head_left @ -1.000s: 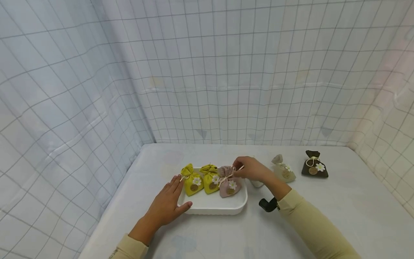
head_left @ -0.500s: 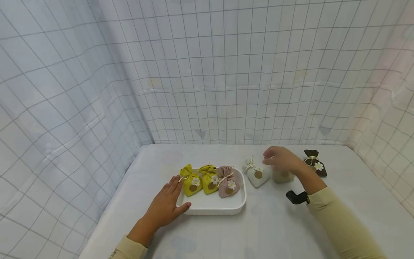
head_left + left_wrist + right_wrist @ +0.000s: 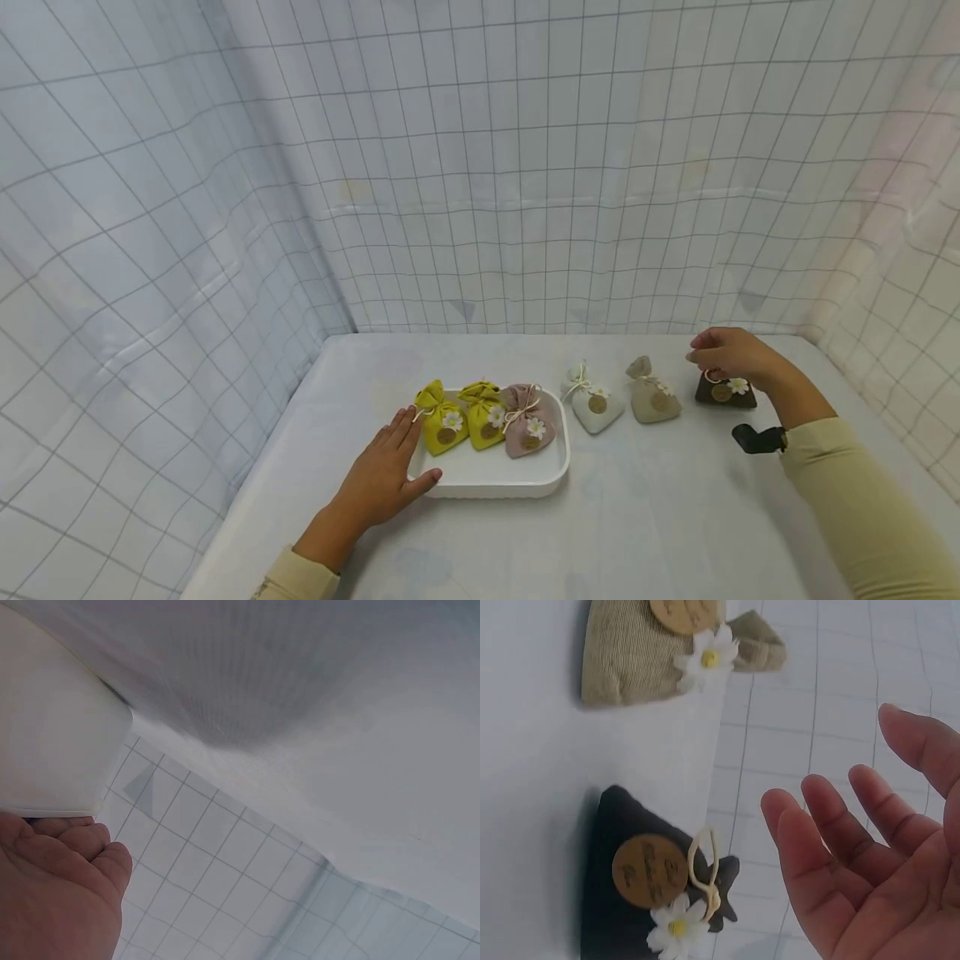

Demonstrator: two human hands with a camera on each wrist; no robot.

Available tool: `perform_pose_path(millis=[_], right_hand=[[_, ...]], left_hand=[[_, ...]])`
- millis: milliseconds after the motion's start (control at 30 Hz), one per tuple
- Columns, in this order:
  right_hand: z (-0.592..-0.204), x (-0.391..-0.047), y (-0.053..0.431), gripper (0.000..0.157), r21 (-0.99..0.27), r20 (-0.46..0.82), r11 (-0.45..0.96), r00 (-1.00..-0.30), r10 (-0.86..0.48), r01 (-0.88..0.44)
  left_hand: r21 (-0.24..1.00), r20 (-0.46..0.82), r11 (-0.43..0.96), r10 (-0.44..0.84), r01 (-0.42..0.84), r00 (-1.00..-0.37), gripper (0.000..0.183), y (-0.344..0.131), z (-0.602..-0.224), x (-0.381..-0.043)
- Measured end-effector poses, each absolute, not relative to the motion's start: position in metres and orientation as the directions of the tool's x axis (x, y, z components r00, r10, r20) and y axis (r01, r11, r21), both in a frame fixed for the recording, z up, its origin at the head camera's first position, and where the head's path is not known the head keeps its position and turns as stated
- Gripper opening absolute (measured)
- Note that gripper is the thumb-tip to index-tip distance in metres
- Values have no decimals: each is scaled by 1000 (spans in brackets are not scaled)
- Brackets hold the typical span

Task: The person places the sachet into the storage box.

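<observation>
My left hand (image 3: 382, 475) rests along the left side of a white tray (image 3: 495, 482), fingers at its rim and thumb at the near corner. In the tray lie two yellow drawstring pouches (image 3: 444, 429) and a dusty-pink pouch (image 3: 529, 433), each with a white flower and a round tag. My right hand (image 3: 735, 357) hovers over a dark brown pouch (image 3: 731, 398) and covers its tied neck in the head view. The right wrist view shows that hand's fingers (image 3: 821, 885) loosely bent, apart from the dark pouch, holding nothing.
A white pouch (image 3: 597, 410) and a beige pouch (image 3: 654, 403) lie on the white-covered table (image 3: 510, 542), between the tray and the dark pouch. Grid-patterned cloth walls (image 3: 517, 208) rise behind and at both sides. A black wrist mount (image 3: 757, 439) sticks out below my right wrist.
My right hand has let go of the pink pouch in the tray and moved right, past the white and beige pouches, to over the dark one. My left hand has stayed at the tray.
</observation>
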State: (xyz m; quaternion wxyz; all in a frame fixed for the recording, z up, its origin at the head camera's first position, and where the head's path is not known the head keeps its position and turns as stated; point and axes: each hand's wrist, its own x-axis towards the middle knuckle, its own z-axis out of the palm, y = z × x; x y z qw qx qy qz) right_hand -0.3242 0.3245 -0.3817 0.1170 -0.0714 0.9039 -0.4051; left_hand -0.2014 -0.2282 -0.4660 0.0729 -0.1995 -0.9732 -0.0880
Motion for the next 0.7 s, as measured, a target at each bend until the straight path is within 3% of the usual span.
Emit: perform_pose_path(millis=[300,700], right_hand=[[-390,-327,371,45,-722,-182,691,-973,-143,34],[-418,-329,402,42,-731,-355,642,-932,-70,231]], left_hand=[[142,195,901,380,409,-904,89,-229,-468,-202],[160,202,895,383,416,-902,88,-229,-469,-202]])
